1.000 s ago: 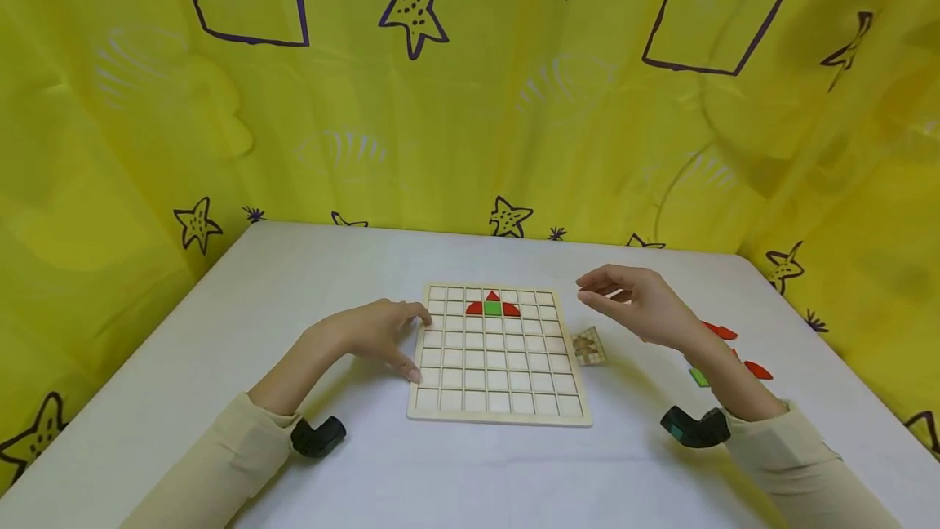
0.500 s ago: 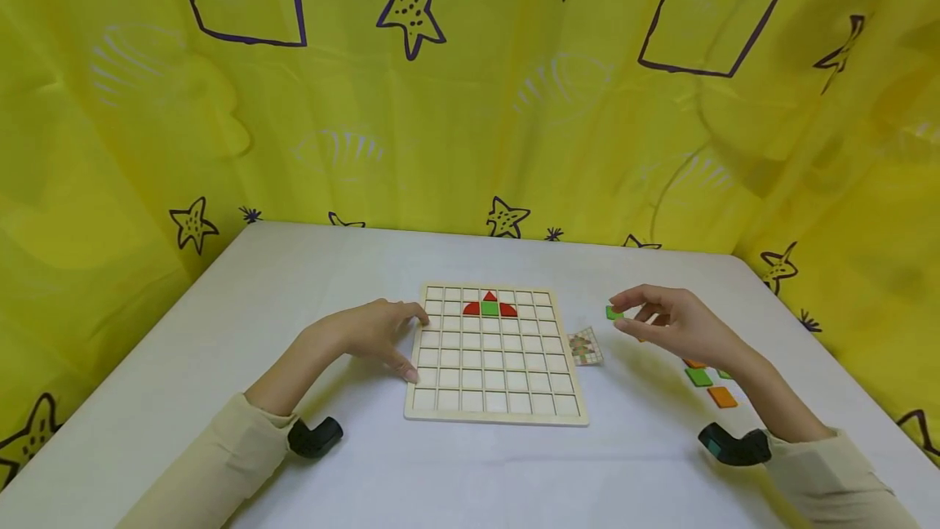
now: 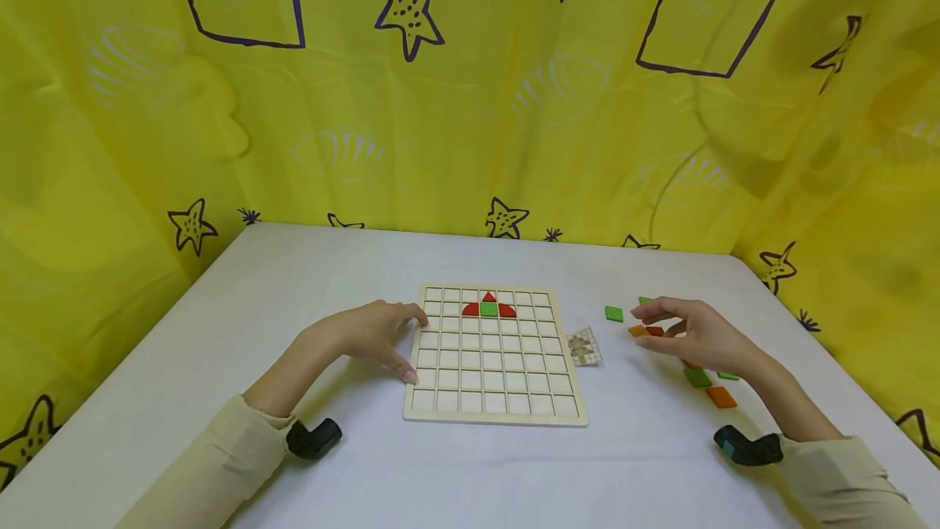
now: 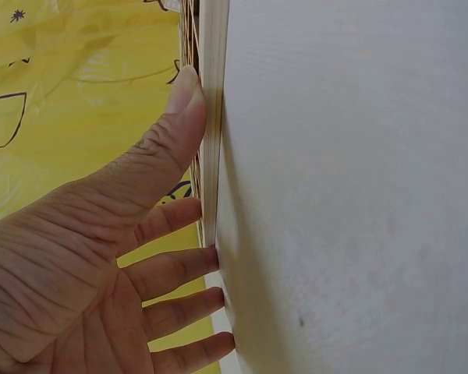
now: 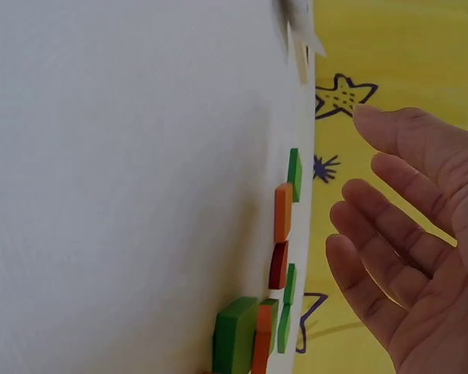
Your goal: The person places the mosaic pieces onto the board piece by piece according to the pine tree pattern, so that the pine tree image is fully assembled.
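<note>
One left hand (image 3: pixel 370 335), fingers extended and spread, touches the rim of one grid board (image 3: pixel 495 420) at its nine o'clock, while one red triangle (image 3: pixel 489 297), one green square (image 3: pixel 489 310) and two red quarter-rounds (image 3: pixel 471 311) sit toward twelve. At three o'clock lies one pattern card (image 3: pixel 584 348); beyond it, one right hand (image 3: pixel 698 337), loosely parted and holding nothing, hovers over at least four green pieces (image 3: pixel 614 314), three orange pieces (image 3: pixel 721 397) and one red piece (image 3: pixel 655 331).
</note>
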Demonstrator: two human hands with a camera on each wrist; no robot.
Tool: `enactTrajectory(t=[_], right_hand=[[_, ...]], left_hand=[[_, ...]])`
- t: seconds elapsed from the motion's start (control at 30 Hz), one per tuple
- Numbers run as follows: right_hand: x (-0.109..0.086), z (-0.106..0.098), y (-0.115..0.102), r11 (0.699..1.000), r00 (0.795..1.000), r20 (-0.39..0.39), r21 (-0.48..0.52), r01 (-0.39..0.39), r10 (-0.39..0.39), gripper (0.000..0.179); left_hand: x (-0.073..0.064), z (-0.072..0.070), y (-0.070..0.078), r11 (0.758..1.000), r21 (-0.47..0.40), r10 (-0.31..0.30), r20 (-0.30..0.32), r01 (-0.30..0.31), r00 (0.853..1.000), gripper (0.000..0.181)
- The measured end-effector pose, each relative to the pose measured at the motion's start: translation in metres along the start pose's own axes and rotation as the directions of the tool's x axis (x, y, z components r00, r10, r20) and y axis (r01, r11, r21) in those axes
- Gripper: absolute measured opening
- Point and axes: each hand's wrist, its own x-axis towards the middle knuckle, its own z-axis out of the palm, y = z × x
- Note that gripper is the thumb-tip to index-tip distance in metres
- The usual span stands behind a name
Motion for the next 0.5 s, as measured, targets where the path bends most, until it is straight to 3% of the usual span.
enactTrajectory(t=[0.5], right_hand=[[0.008,0.002,0.021,0.996,0.996,0.093,-0.088,0.024,-0.016,0.033]], left_hand=[[-0.001,-0.002,0.001,1.0,-0.002,0.014,0.003,-0.014,1.0,0.074]])
